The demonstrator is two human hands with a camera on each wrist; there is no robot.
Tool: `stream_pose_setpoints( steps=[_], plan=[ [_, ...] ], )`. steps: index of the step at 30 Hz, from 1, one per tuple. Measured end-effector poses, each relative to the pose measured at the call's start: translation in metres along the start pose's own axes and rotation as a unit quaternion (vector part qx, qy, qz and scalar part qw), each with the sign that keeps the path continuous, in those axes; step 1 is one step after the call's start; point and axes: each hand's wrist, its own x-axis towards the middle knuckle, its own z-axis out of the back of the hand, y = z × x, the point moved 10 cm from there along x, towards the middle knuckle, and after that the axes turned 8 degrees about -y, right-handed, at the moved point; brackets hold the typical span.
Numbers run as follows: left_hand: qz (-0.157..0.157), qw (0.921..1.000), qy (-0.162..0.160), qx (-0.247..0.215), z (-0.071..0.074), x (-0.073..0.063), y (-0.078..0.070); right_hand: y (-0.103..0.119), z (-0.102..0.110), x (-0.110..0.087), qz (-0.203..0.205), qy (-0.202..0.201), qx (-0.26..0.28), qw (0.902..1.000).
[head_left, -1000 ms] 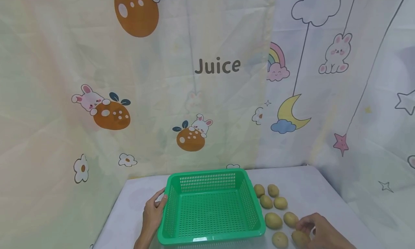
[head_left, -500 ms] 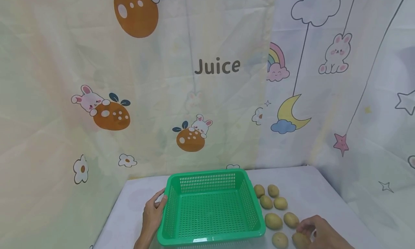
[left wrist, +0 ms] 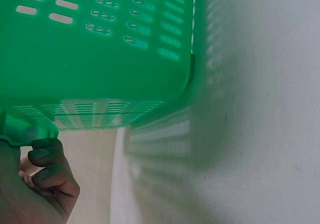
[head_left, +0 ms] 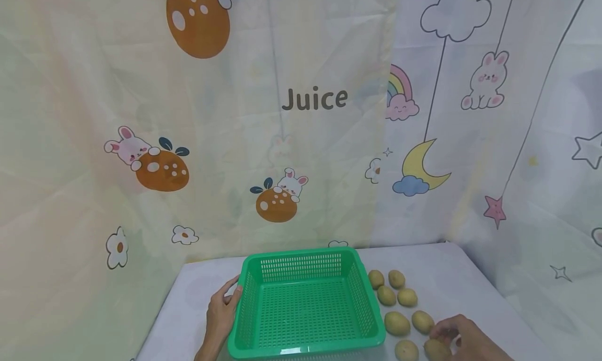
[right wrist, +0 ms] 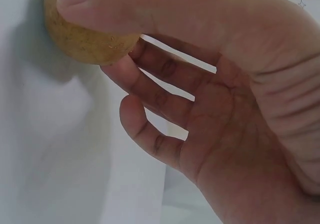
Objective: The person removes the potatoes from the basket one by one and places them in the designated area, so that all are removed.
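A green plastic basket (head_left: 305,349) with slotted walls sits on the white table; its meshed floor shows bare. My left hand (head_left: 219,315) grips the basket's left rim, thumb over the edge, and in the left wrist view its fingers (left wrist: 50,176) curl beneath the rim. Right of the basket, my right hand (head_left: 465,339) pinches a potato (head_left: 436,350), the nearest one on the right. The right wrist view shows the thumb across this potato (right wrist: 92,46) and the other fingers bent behind it. It appears to rest on or just above the table.
Several potatoes lie in loose pairs along the basket's right side, among them one beside my right fingers (head_left: 423,322) and one near the front (head_left: 406,350). A printed curtain (head_left: 320,141) hangs behind the white table (head_left: 451,277).
Over the last second the hands, basket and potatoes keep nearly the same places. The head view has tilted up very slightly, so everything sits a little lower.
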Motion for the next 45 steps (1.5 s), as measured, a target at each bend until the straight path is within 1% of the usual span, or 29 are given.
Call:
stream_pose_setpoints(
  steps=[4,7,10,11,14,17,18,21,24,28,30,31,32,34,35,37,38,39,42,43,45],
  plan=[
    [0.002,1.0,-0.001,0.002,0.0,0.0,0.001,0.001,0.0,-0.002,0.01,0.001,-0.004,0.9999],
    [0.001,1.0,-0.002,0.005,0.001,0.0,0.001,0.001,0.0,-0.002,0.005,-0.004,-0.013,0.9999],
    [0.002,1.0,-0.003,0.008,0.001,0.001,0.001,-0.003,-0.002,0.0,-0.018,-0.008,-0.024,0.9995],
    [0.003,0.9999,-0.003,0.009,0.001,0.001,0.0,-0.006,-0.002,0.0,-0.035,-0.009,-0.025,0.999],
    [0.005,0.9999,-0.003,0.013,0.001,0.001,0.0,-0.01,-0.004,-0.001,-0.055,-0.007,-0.026,0.9982],
    [0.005,0.9999,-0.003,0.014,0.001,0.001,-0.001,-0.012,-0.005,-0.001,-0.066,-0.001,-0.019,0.9977],
    [0.005,0.9999,-0.003,0.014,0.001,0.001,-0.002,-0.011,-0.005,-0.001,-0.064,-0.001,-0.019,0.9978],
    [0.003,0.9999,-0.003,0.013,0.001,0.001,-0.002,-0.011,-0.004,-0.003,-0.079,0.003,-0.016,0.9967],
    [0.002,0.9999,-0.003,0.014,0.002,0.0,-0.003,-0.008,-0.002,-0.006,-0.082,0.004,-0.016,0.9965],
    [-0.002,0.9999,-0.004,0.011,0.002,0.0,-0.004,-0.004,0.001,-0.005,-0.071,0.001,-0.021,0.9973],
    [-0.003,0.9999,-0.004,0.01,0.003,0.0,-0.005,-0.001,0.003,-0.003,-0.06,-0.001,-0.027,0.9978],
    [-0.003,1.0,-0.004,0.008,0.003,-0.001,-0.005,0.002,0.004,-0.002,-0.04,0.002,-0.032,0.9987],
    [-0.004,0.9999,-0.005,0.008,0.003,-0.001,-0.005,0.003,0.005,-0.002,-0.04,0.002,-0.033,0.9986],
    [-0.002,1.0,-0.004,0.009,0.003,-0.001,-0.005,0.009,0.007,-0.001,-0.012,0.001,-0.037,0.9992],
    [-0.001,0.9999,-0.004,0.009,0.003,-0.001,-0.005,0.011,0.008,0.0,0.005,0.006,-0.037,0.9993],
    [0.0,1.0,-0.004,0.009,0.003,-0.001,-0.005,0.019,0.009,0.002,0.058,0.019,-0.034,0.9976],
    [0.0,1.0,-0.003,0.008,0.003,-0.001,-0.005,0.02,0.009,0.002,0.072,0.025,-0.029,0.9967],
    [0.001,1.0,-0.003,0.008,0.003,-0.001,-0.005,0.024,0.01,0.003,0.1,0.034,-0.025,0.9941],
    [0.0,1.0,-0.003,0.006,0.002,-0.001,-0.005,0.032,0.011,0.003,0.158,0.055,-0.016,0.9857],
    [-0.001,1.0,-0.002,0.006,0.002,-0.001,-0.005,0.032,0.011,0.003,0.161,0.058,-0.016,0.9852],
    [-0.003,1.0,-0.002,0.006,0.002,-0.001,-0.005,0.031,0.012,0.005,0.153,0.061,-0.016,0.9863]
  ],
)
